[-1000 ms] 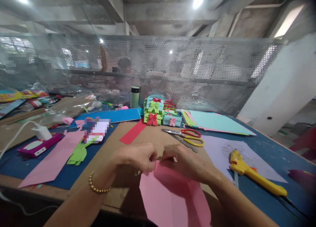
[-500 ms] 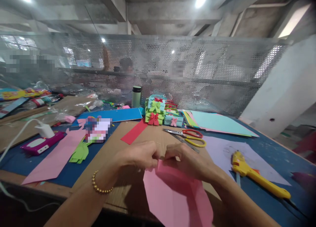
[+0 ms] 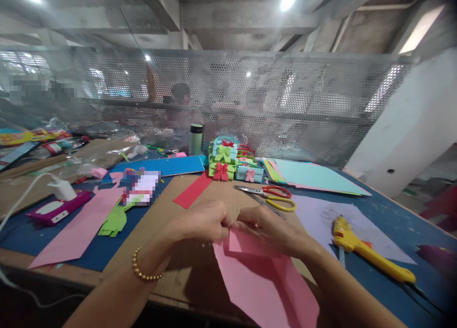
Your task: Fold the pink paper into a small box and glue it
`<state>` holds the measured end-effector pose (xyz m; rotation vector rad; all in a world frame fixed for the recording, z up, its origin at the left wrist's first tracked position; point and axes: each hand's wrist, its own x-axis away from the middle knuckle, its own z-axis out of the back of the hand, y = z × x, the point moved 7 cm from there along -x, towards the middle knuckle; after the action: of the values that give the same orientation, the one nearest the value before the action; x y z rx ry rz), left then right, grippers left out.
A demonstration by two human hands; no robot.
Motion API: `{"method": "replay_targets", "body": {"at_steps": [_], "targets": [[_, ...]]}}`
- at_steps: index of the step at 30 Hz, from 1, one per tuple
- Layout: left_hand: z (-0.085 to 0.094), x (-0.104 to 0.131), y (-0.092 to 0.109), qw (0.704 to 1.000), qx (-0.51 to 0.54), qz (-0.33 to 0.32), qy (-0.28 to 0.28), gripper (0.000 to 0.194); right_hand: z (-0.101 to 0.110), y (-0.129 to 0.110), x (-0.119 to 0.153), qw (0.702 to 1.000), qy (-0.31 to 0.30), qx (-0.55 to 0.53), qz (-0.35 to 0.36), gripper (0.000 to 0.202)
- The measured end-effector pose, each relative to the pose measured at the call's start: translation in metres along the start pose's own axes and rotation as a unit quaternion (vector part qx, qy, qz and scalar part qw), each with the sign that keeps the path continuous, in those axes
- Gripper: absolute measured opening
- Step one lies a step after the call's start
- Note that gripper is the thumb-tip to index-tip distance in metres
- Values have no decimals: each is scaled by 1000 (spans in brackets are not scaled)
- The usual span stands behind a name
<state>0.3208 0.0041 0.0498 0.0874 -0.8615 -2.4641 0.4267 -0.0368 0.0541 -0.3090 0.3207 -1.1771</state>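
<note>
A creased sheet of pink paper [image 3: 260,285] hangs over the near edge of the brown cardboard [image 3: 171,266], with a flap folded at its top. My left hand [image 3: 205,221] is closed, its fingertips pinching the top left corner of the pink paper. Beside it, almost touching, my right hand [image 3: 266,228] is closed on the same top edge, thumb and fingers together. A gold bead bracelet [image 3: 141,268] circles my left wrist. Beyond the hands lie a red paper strip [image 3: 193,190] and scissors with red and yellow handles [image 3: 280,203].
Small paper boxes with bows [image 3: 222,161] are stacked at the back, beside a green bottle [image 3: 196,140]. A yellow glue gun [image 3: 371,254] rests at the right near pale green sheets [image 3: 317,175]. At left are a purple power strip [image 3: 59,209] and pink paper [image 3: 76,225].
The pink sheet has swung right at its lower end, and its top flap shows more clearly. Both hands keep their grip; the view has shifted slightly.
</note>
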Motion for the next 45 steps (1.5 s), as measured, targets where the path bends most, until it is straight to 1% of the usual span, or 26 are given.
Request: {"method": "replay_targets", "body": {"at_steps": [4,9,14,22,26,30,34,41,45], "targets": [[2,2,5,1000,-7,-19,5,17,-4,2,-2,998,-26,-50,1,40],[4,3,9,998,-40,-34,21,17,-5,4,-4,997,-39,-72,-6,39],[1,2,7,999,-31,-23,8,13,-6,5,-4,997,-40,-69,-17,30],[-1,-2,-2,999,-18,-17,20,14,-7,5,-4,996,-35,-81,-23,30],[-2,-2,1,1000,-6,-20,6,17,-8,4,-3,995,-32,-89,-17,28],[-1,-1,4,1000,0,-27,1,18,-7,3,-2,996,-19,-82,-4,29],[-1,-3,1,999,-2,-42,1,18,-5,1,-2,997,-8,-71,0,30],[-5,-5,-1,999,10,-45,-21,17,-7,-1,-3,999,-9,-48,3,27],[-3,-4,-1,999,2,-42,-6,16,-6,-3,-3,999,-4,-34,0,27]]}}
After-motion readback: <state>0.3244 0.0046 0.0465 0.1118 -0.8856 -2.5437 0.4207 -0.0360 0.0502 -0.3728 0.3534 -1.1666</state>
